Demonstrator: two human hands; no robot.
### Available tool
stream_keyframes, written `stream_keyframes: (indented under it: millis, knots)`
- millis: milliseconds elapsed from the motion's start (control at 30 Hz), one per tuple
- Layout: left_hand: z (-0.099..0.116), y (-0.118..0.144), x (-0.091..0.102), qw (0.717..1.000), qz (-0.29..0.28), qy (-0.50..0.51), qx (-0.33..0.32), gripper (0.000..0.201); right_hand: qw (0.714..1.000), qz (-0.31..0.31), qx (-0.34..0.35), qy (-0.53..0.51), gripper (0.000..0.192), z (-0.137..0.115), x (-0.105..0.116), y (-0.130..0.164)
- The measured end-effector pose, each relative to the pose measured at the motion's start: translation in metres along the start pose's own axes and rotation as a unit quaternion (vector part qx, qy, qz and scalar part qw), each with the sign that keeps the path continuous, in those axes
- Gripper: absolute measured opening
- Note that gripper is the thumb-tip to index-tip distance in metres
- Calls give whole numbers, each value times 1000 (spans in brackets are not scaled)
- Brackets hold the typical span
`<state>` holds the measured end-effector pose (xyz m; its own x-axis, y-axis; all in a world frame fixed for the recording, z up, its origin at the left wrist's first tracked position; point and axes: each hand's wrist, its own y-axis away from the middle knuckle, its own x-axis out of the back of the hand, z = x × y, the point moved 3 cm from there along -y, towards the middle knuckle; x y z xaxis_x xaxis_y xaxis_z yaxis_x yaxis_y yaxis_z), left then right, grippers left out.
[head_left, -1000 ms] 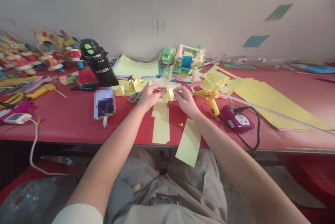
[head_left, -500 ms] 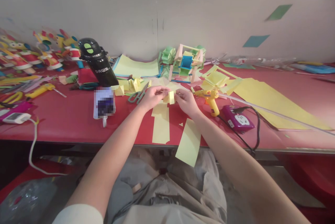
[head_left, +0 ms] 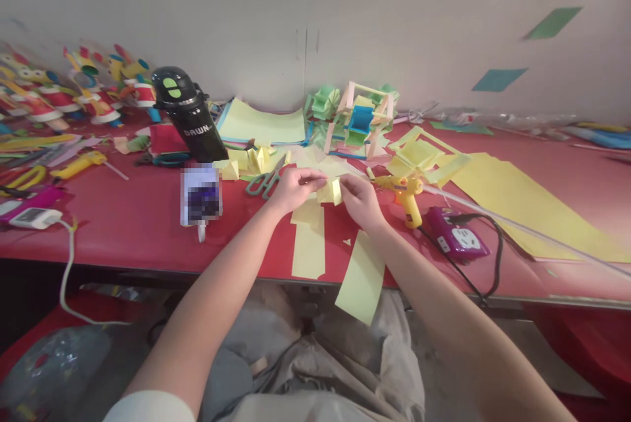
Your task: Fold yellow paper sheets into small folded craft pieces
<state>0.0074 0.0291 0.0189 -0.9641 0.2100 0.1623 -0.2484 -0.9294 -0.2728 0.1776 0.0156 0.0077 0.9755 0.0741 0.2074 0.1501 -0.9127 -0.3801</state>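
Observation:
A small folded piece of yellow paper [head_left: 329, 192] is held between my two hands, above the red table. My left hand [head_left: 297, 188] pinches its left side with thumb and forefinger. At its right side, the fingers of my right hand [head_left: 362, 198] close on the edge. Below lie a pale yellow paper strip [head_left: 309, 248] and a wider yellow paper piece [head_left: 362, 274] that juts past the table's front edge. Green-handled scissors [head_left: 263, 183] lie left of my left hand, partly covered. A yellow glue gun [head_left: 405, 195] is just right of my right hand.
A black bottle [head_left: 194, 123] and a blurred-out device [head_left: 201, 193] stand at left. Paper wheel models [head_left: 359, 121] stand at the back. A purple power socket [head_left: 458, 234] with cable and large yellow sheets [head_left: 522, 205] lie right. Paper figures [head_left: 98, 96] crowd the far left.
The folded paper has turned between my fingers and now shows a wider face. The view has tilted down and shifted slightly; the other things lie as before.

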Motion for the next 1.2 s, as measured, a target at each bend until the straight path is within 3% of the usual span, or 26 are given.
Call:
stream_keyframes:
  millis: [200, 400, 867, 1067, 1200]
  knots:
    - [4, 1, 0, 1000, 10, 21, -9, 20, 1000, 18, -19, 6, 15, -2, 2, 1]
    - [6, -1, -2, 999, 22, 43, 5, 28, 998, 49, -40, 18, 15, -4, 4, 4]
    - [14, 1, -2, 998, 32, 39, 27, 6, 996, 45, -70, 23, 14, -8, 3, 5]
    - [12, 0, 5, 996, 44, 56, 49, 25, 994, 80, -68, -5, 20, -4, 3, 3]
    - [7, 0, 9, 996, 66, 37, 41, 25, 993, 78, -60, -59, 23, -6, 2, 3]
